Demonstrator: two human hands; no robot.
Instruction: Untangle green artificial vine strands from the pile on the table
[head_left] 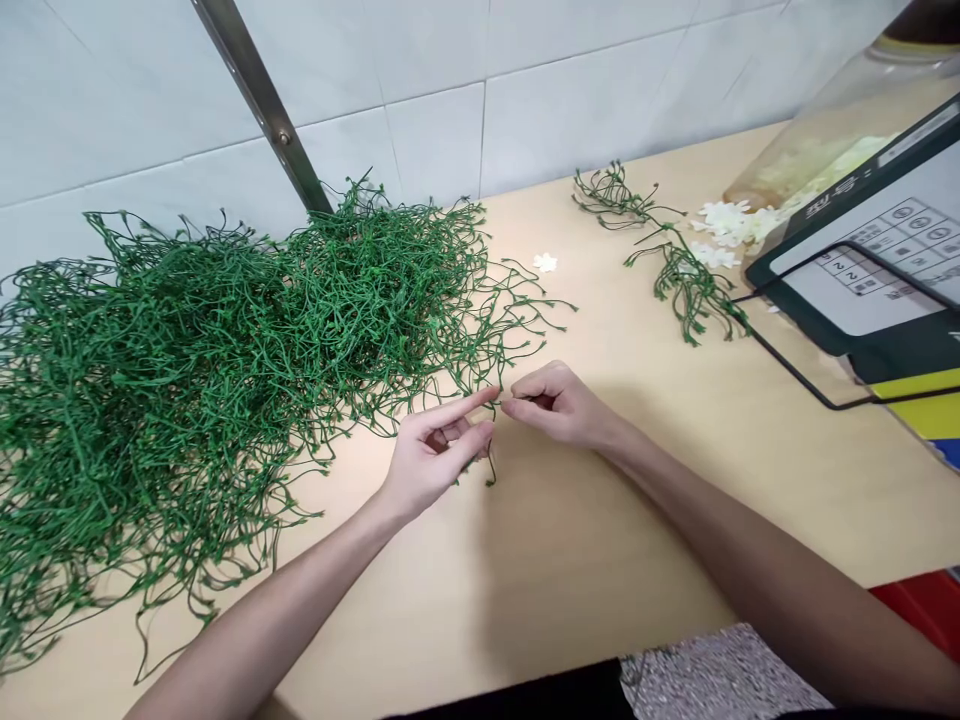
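Observation:
At the middle of the table, my left hand (431,455) is closed around a thin green plastic stem (491,472), whose lower end hangs below my thumb. My right hand (559,405) faces it from the right, thumb and forefinger pinched by the stem's upper end. What lies between those right fingertips is too small to make out. Just behind and left of both hands spreads a large tangled heap of green plastic stems (225,340) with small branched tips. A few loose stems reach from the heap close to my fingers.
A white artificial flower (545,262) lies behind my hands. Further right are a smaller bunch of green stems (690,290), several white flowers (724,222), a clear jar (817,130) and a dark-edged box (877,240) with a black wire frame (799,385). Behind stands a tiled wall (570,100) with a metal bar (262,100).

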